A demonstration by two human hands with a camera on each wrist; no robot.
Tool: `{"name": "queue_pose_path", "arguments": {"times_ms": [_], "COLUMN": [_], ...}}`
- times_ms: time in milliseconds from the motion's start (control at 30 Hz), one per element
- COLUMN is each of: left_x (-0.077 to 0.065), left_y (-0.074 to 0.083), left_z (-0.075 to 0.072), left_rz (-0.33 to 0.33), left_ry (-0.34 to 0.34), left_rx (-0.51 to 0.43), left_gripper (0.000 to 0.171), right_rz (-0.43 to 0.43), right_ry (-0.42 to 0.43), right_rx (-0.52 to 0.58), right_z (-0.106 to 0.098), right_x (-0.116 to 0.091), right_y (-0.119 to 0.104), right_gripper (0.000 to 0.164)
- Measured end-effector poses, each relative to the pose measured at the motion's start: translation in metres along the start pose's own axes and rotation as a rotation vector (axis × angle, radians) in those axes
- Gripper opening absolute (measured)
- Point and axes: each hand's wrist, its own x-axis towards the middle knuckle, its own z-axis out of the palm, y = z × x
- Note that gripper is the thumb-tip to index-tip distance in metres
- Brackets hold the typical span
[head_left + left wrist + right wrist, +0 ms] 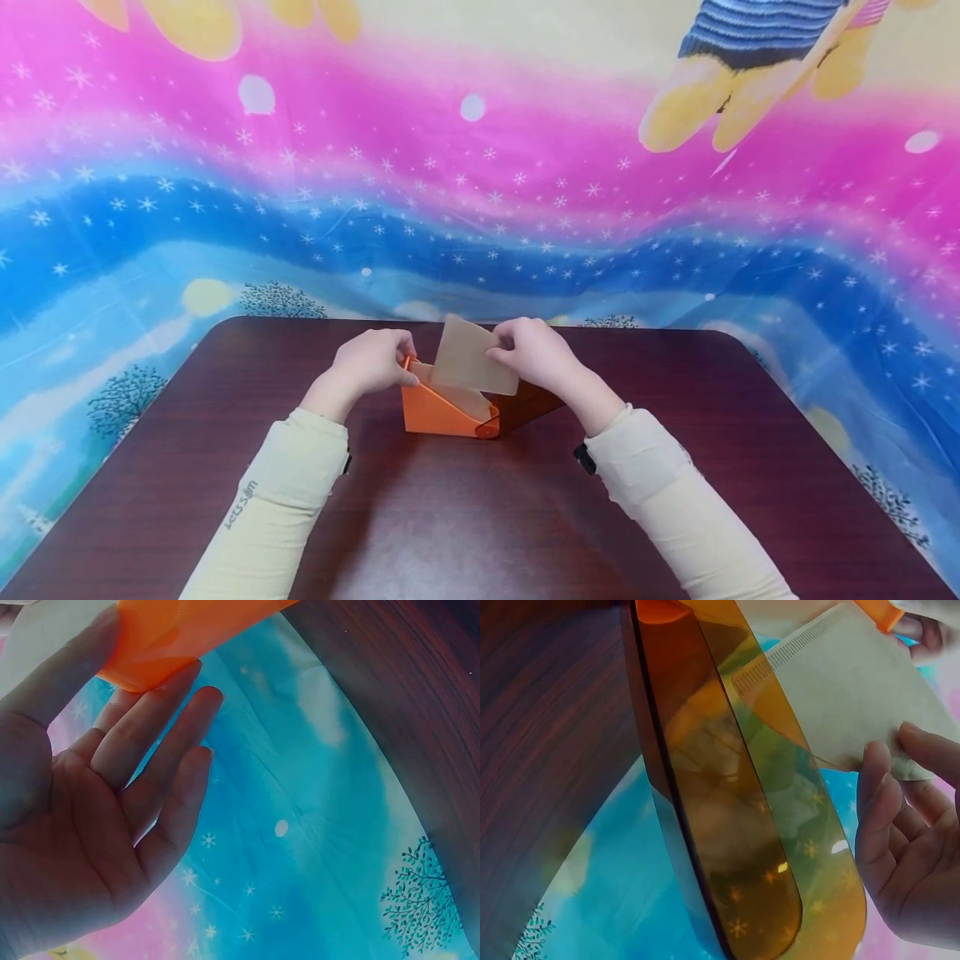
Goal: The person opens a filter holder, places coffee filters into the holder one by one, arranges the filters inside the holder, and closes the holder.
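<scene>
An orange box [438, 410] with a sloping top stands on the table, its see-through amber lid [528, 407] swung open to the right. My left hand [371, 364] pinches the box's tall back left edge; in the left wrist view the thumb lies on one side of the orange wall [176, 645] and fingertips on the other. Between thumb and fingers, my right hand [542, 354] holds a tan paper coffee filter [471, 354] by its right side, tilted above the box. A crimped seam shows on the filter [862, 690] in the right wrist view. More tan paper [474, 402] lies inside the box.
The dark wooden table [300, 358] has rounded far corners. Behind it hangs a colourful printed cloth [420, 192] with snowflakes, close to the table's far edge. The open lid juts out under my right hand.
</scene>
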Motion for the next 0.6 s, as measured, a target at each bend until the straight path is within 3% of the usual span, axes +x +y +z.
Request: {"name": "queue_pose_path", "arguments": {"times_ms": [333, 600], "left_x": [0.002, 0.000], "left_y": [-0.002, -0.001], "left_z": [0.000, 0.000], "left_rz": [0.014, 0.007], "left_ry": [0.004, 0.008], "left_rx": [-0.009, -0.016], "left_gripper": [0.026, 0.026], "right_rz": [0.008, 0.003], "right_ry": [-0.040, -0.061], "right_rx": [-0.033, -0.052], "right_z": [0.017, 0.030], "right_x": [0.004, 0.007], "right_y": [-0.004, -0.007], "right_gripper": [0.025, 0.017]}}
